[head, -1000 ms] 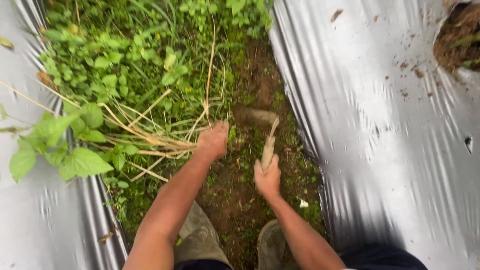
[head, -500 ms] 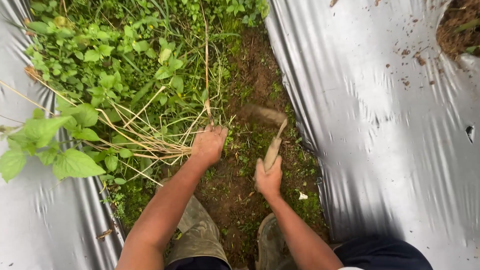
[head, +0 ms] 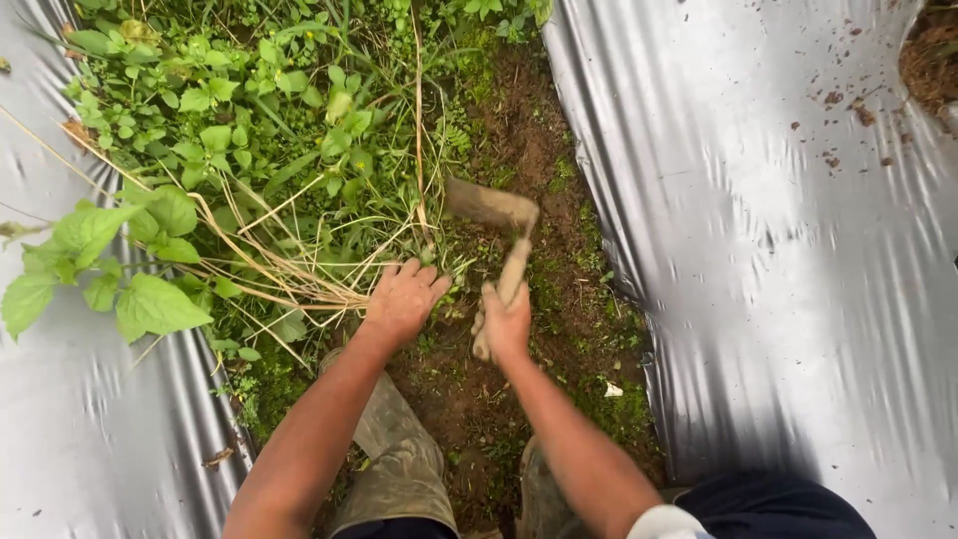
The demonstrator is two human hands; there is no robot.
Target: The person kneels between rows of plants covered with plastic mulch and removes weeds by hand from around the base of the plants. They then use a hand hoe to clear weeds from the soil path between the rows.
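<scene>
My right hand (head: 506,321) grips the wooden handle of a small hand hoe (head: 489,205), whose muddy blade sits on the soil at the edge of the weeds. My left hand (head: 402,297) rests on a bunch of dry grass stalks and green weeds (head: 299,262), fingers curled around the stems just left of the hoe. The two hands are close together over the furrow of bare soil (head: 469,389).
Silver plastic mulch sheets (head: 758,230) flank the furrow on both sides, the left sheet (head: 70,419) too. Dense leafy weeds (head: 239,120) fill the upper left. My muddy boots (head: 399,469) stand on the soil below. A soil-filled planting hole (head: 933,55) opens at top right.
The hoe blade has moved up and to the left, closer to the weeds. My right hand shifted left toward my left hand, which stayed on the grass stalks.
</scene>
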